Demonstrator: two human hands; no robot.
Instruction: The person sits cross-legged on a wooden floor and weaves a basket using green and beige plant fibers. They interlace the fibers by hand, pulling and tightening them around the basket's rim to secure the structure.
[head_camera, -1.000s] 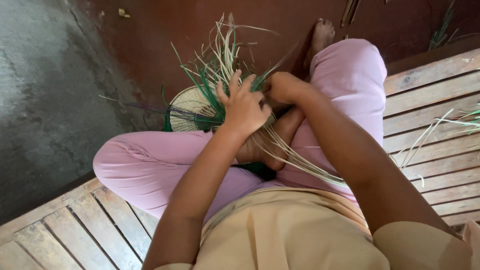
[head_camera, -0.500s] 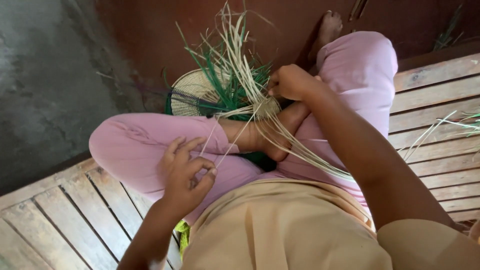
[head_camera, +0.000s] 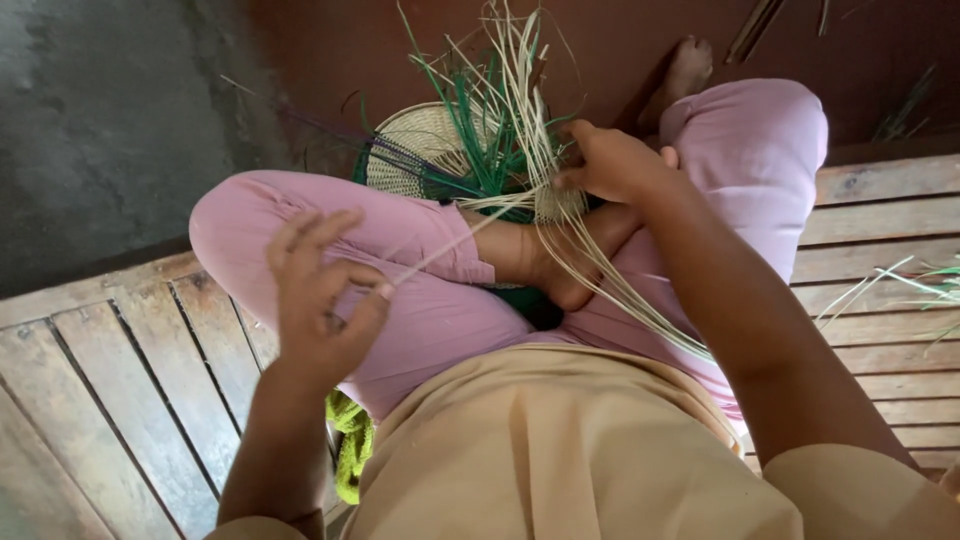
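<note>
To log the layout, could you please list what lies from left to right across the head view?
Concrete floor → left hand pinching a pale strand → woven basket → right hand → slatted wood platform.

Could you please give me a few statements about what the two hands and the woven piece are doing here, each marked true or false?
1. The left hand pinches a pale strand drawn out from the woven piece. True.
2. The right hand rests flat on the wooden slats. False: it grips the strands at the weave.
3. The loose strands are all green. False: pale and green.
4. The person wears pink trousers. True.
</note>
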